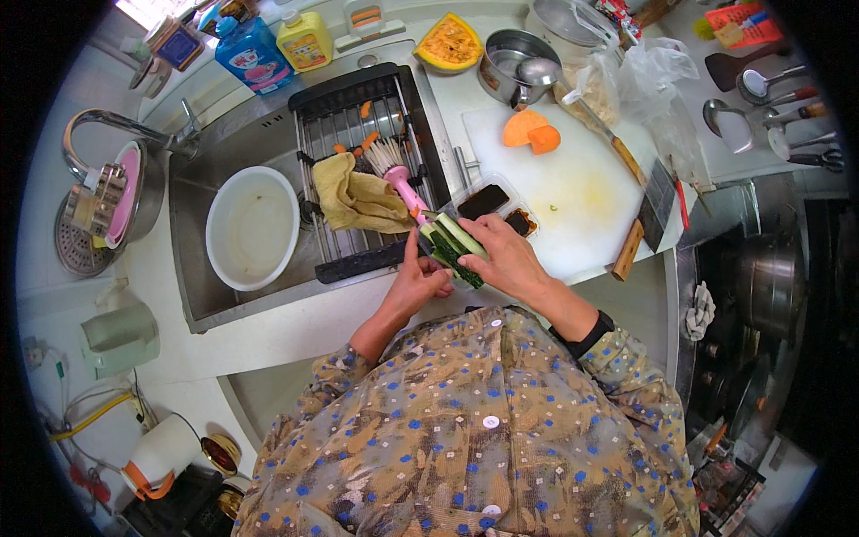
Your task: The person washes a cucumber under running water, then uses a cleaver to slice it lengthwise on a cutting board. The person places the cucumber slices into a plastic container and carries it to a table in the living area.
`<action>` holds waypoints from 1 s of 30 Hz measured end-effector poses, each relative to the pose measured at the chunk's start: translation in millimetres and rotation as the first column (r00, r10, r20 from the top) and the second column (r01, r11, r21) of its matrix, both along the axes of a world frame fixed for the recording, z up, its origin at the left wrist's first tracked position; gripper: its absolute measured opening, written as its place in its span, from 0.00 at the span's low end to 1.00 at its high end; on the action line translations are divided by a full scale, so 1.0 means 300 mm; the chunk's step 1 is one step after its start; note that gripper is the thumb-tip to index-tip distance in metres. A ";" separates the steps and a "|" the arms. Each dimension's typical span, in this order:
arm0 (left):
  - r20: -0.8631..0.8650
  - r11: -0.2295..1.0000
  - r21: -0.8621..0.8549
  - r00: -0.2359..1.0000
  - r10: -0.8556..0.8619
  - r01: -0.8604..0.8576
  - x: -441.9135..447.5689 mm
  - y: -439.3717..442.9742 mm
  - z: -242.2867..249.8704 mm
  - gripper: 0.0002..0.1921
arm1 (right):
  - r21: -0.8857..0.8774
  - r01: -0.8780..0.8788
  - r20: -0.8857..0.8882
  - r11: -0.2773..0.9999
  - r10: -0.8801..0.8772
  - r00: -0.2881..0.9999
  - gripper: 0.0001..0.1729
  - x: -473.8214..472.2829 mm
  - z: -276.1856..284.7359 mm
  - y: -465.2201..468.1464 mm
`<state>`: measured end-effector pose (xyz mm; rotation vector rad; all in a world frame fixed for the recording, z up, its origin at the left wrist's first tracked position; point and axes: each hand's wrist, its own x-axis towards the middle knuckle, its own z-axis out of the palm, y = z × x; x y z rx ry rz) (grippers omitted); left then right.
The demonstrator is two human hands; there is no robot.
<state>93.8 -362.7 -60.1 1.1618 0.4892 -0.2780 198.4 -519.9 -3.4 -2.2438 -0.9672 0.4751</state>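
Cut cucumber sticks (462, 235) lie together between my two hands, over the counter's front edge, in what looks like a clear container. My right hand (504, 258) grips the bundle from the right, with its fingers over the pale sticks. Against the lower left side rests my left hand (421, 276), its index finger raised and its thumb by the cucumber; it seems to support the container. Just behind is a clear plastic tray (520, 201) with dark sauce in two compartments. Orange vegetable pieces (527, 129) sit on the white cutting board (577, 221).
A cleaver (654, 205) lies across the board's right edge. Left of my hands, a drying rack (325, 252) over the sink (191, 288) holds a yellow cloth (356, 194) and a pink-handled brush (402, 184). A white basin (251, 228) stands in the sink. Behind are a pot (496, 74) and cut pumpkin (449, 43).
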 end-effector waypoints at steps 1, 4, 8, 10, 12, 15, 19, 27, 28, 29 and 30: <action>0.001 1.000 -0.001 1.000 0.000 0.000 0.001 0.000 -0.001 0.50 | -0.001 0.025 0.013 1.000 -0.025 1.000 0.29 -0.003 0.002 0.000; 0.001 1.000 -0.002 1.000 0.011 -0.011 0.005 -0.002 -0.005 0.51 | 0.082 0.045 -0.022 0.996 -0.043 0.999 0.27 -0.003 0.005 -0.009; -0.013 0.999 -0.015 0.999 0.032 -0.032 0.012 -0.004 -0.015 0.51 | 0.091 0.042 -0.078 0.995 -0.035 0.996 0.23 0.013 -0.011 -0.022; -0.014 1.000 -0.001 1.000 0.028 -0.028 0.017 -0.004 -0.021 0.51 | 0.097 0.038 -0.045 0.995 -0.034 0.998 0.21 0.014 -0.023 -0.019; -0.013 1.000 0.012 1.000 0.025 -0.025 0.020 -0.002 -0.026 0.51 | 0.107 0.030 -0.018 0.994 -0.029 0.999 0.19 0.008 -0.031 -0.013; -0.008 1.000 0.013 1.000 0.022 -0.022 0.022 0.000 -0.032 0.51 | 0.094 0.023 0.005 0.995 -0.024 1.000 0.19 0.008 -0.032 -0.006; -0.004 0.999 0.006 0.999 0.037 -0.037 0.026 0.000 -0.032 0.50 | 0.109 0.033 -0.010 0.993 -0.032 0.999 0.19 0.019 -0.019 -0.008; -0.067 1.000 -0.008 0.998 0.017 -0.017 0.013 0.023 -0.017 0.47 | 0.119 0.274 0.112 0.954 -0.287 0.951 0.12 0.119 0.010 -0.131; -0.070 1.000 0.011 0.997 0.010 -0.010 0.016 0.024 -0.019 0.46 | 0.099 0.361 0.055 0.927 -0.367 0.929 0.12 0.136 0.007 -0.161; -0.072 1.000 0.024 0.997 0.005 -0.003 0.019 0.025 -0.021 0.45 | 0.074 0.445 -0.004 0.893 -0.446 0.895 0.12 0.153 0.001 -0.191; -0.073 0.999 0.036 0.997 -0.003 0.005 0.023 0.024 -0.024 0.44 | 0.019 0.443 0.018 0.896 -0.443 0.896 0.12 0.177 -0.013 -0.213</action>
